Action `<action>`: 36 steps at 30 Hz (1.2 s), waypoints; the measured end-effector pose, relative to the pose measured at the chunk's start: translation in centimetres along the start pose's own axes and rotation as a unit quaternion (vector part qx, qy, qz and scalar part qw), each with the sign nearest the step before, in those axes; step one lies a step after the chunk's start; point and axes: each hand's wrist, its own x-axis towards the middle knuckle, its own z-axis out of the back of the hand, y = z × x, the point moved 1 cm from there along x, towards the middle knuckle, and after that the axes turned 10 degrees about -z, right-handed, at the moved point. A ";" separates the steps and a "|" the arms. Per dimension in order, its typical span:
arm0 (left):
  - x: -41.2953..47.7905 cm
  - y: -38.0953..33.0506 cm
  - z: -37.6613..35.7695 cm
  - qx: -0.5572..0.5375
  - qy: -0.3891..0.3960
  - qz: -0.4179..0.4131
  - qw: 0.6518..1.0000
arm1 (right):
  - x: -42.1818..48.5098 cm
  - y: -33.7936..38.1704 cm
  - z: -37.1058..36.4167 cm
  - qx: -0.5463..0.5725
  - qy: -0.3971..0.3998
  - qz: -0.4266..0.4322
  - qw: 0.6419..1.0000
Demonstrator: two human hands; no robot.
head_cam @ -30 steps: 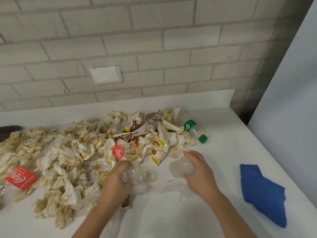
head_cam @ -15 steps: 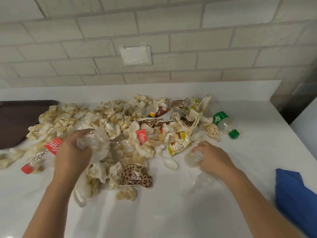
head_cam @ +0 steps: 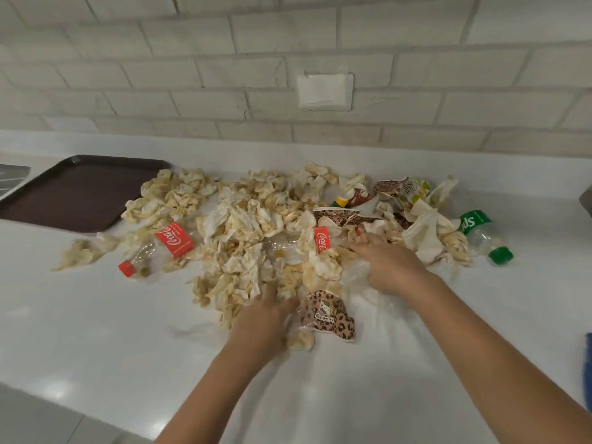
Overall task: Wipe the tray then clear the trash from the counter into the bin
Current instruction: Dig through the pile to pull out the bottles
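Closest to me, my left hand (head_cam: pixel 262 322) reaches into the near edge of the trash. It is motion-blurred, so I cannot tell whether its fingers grip anything. Just beside its thumb lies a crushed leopard-print paper cup (head_cam: pixel 331 317), flattened and creased. My right hand (head_cam: pixel 387 267) lies palm down a little farther in, fingers stretched and spread over the litter, with a wrinkled clear plastic film (head_cam: pixel 354 275) beneath the palm.

The trash itself is a broad, lumpy heap of crumpled napkins (head_cam: pixel 243 238), soft, stained yellowish and tightly wadded. A clear cola bottle (head_cam: pixel 153 251) with a red cap and red label lies on its side at the heap's left. A second red-labelled bottle (head_cam: pixel 321 240) is half buried near my right fingertips. To the right lies a clear bottle with a green label and cap (head_cam: pixel 480 237), beside torn printed cups and wrappers.

All of it sits on a smooth, glossy white counter (head_cam: pixel 128 331). The dark brown tray (head_cam: pixel 80 193), rectangular with rounded corners and a raised rim, lies at the far left, its corner touching the napkins. A strip of blue cloth (head_cam: pixel 588 363) shows at the right border.

The counter's front edge runs diagonally across the lower left. Bare counter lies between that edge and the heap. Behind stands a pale brick wall (head_cam: pixel 288 43) with a white cover plate (head_cam: pixel 325 91).
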 end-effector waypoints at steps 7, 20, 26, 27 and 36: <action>-2.5 2.4 0.9 -0.064 0.003 -0.045 0.997 | -1.6 -0.5 0.1 -0.070 0.034 -0.066 0.995; -5.5 12.5 3.8 -0.066 0.009 -0.044 0.997 | -2.6 10.4 3.1 0.016 -0.024 0.123 0.992; -4.5 16.3 4.0 -0.104 0.001 -0.030 0.994 | -3.8 16.5 -0.7 0.012 0.073 0.142 0.987; -4.2 16.8 3.9 -0.114 0.000 -0.037 0.993 | -3.7 18.0 -2.0 -0.005 0.081 0.157 0.984; -4.5 19.2 2.5 -0.141 0.008 -0.040 0.989 | -3.0 22.8 -7.3 0.089 -0.004 0.087 0.992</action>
